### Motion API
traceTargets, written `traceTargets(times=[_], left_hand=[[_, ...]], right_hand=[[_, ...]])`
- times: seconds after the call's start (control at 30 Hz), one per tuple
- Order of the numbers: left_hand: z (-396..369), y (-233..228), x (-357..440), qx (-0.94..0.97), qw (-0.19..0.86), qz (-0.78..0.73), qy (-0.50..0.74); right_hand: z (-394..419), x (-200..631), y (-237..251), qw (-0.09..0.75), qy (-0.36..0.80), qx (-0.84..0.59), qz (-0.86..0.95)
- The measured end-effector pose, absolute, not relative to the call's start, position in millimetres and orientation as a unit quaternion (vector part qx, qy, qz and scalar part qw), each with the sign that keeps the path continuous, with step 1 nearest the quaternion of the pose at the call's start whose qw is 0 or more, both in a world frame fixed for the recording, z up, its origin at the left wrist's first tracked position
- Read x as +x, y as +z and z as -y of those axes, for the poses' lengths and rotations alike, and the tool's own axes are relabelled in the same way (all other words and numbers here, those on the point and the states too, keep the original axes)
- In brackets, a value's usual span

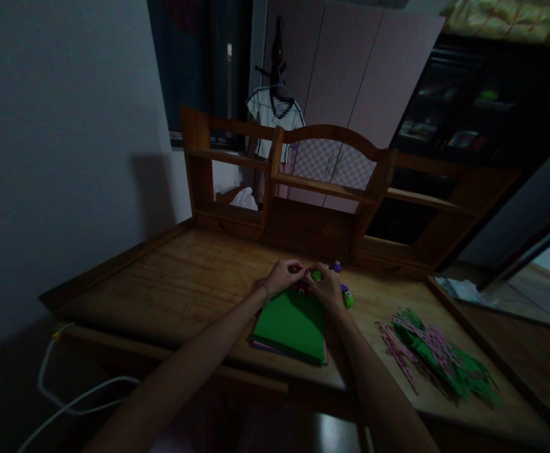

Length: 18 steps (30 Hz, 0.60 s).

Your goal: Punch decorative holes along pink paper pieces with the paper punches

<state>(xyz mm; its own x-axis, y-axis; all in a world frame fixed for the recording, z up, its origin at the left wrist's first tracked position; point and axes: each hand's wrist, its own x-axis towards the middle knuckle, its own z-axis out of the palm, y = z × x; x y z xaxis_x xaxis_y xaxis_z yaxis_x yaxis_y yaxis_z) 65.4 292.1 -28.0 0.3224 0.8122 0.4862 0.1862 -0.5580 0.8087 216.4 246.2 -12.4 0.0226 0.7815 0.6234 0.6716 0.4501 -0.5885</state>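
My left hand (283, 277) and my right hand (324, 286) meet at the far edge of a stack of coloured paper sheets (291, 326) with a green sheet on top, lying on a wooden desk (175, 283). The fingertips of both hands pinch together over something small that I cannot make out in the dim light. Several small craft punches sit right by my right hand: a green one (317, 275), a purple one (336, 266) and another green one (348, 299).
A pile of green and pink patterned paper strips (438, 355) lies at the desk's right. A wooden shelf hutch (303, 189) stands at the back edge. A white cable (67, 396) hangs at the front left. The wall is close on the left.
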Motion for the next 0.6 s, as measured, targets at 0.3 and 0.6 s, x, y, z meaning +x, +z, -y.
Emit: traceTargets(times=[0.3, 0.6], left_hand=[[-292, -31, 72, 0.752, 0.307, -0.334, 0.478], [-298, -34, 65, 0.768, 0.245, -0.357, 0.473]], right_hand=[[-241, 213, -5, 0.528, 0.073, -0.52, 0.667], [-251, 223, -4, 0.629, 0.215, -0.504, 0.551]])
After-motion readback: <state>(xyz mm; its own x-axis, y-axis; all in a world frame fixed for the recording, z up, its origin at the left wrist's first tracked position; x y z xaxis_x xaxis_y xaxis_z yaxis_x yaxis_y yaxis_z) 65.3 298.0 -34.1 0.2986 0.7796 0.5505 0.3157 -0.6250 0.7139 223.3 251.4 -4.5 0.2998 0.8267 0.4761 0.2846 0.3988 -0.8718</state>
